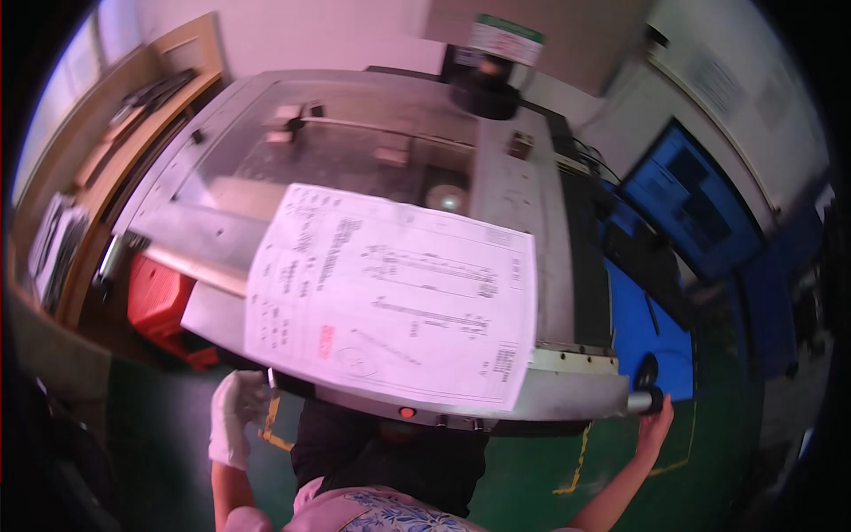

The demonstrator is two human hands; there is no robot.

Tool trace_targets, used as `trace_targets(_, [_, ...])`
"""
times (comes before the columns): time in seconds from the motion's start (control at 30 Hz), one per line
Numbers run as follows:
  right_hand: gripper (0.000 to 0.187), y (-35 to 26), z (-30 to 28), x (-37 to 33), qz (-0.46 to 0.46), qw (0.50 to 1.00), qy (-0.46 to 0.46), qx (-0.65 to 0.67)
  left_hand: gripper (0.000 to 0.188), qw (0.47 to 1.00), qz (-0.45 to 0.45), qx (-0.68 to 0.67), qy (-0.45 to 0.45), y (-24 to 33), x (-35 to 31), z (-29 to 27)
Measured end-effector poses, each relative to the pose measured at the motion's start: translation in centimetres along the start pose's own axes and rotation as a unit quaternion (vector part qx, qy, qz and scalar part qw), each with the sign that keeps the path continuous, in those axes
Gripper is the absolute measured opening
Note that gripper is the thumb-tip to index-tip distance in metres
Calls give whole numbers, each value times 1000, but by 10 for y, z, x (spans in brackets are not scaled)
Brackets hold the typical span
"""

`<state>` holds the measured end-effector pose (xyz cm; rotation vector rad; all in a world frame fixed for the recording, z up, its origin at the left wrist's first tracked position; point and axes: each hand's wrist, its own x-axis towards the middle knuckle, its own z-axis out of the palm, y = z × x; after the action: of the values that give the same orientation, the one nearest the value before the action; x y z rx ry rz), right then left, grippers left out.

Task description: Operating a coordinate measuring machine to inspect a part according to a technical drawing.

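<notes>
My right hand, bare, has its fingers closed round the black knob at the right front corner of a grey measuring machine. My left hand wears a white glove and is curled at the machine's front edge, beside a small silvery piece; what its fingers hold is hidden. A large printed drawing sheet with a red stamp lies over the front of the stage. Behind it, a thin rod stretches across the glass stage, near small blocks. A black lens head hangs above.
At the right, a monitor, a keyboard and a mouse are on a blue surface. A red stool stands left, below a wooden shelf. A red button sits on the front panel.
</notes>
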<state>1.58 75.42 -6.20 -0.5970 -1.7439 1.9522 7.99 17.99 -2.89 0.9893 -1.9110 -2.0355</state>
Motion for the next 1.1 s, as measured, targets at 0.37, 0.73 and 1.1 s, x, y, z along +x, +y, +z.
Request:
trace_targets(0.37, [23, -5, 28, 16, 49, 992, -37, -107, 30, 886, -208, -345, -231, -9, 0, 5])
trace_targets(0.73, [31, -13, -16, 16, -27, 967, -27, -250, 25, 952, 249, 122, 132, 86, 49, -78])
trace_targets(1.1, [22, -73, 161, -59, -324, 862, -224, -318, 75, 799, 117, 519, 280, 161, 227, -162])
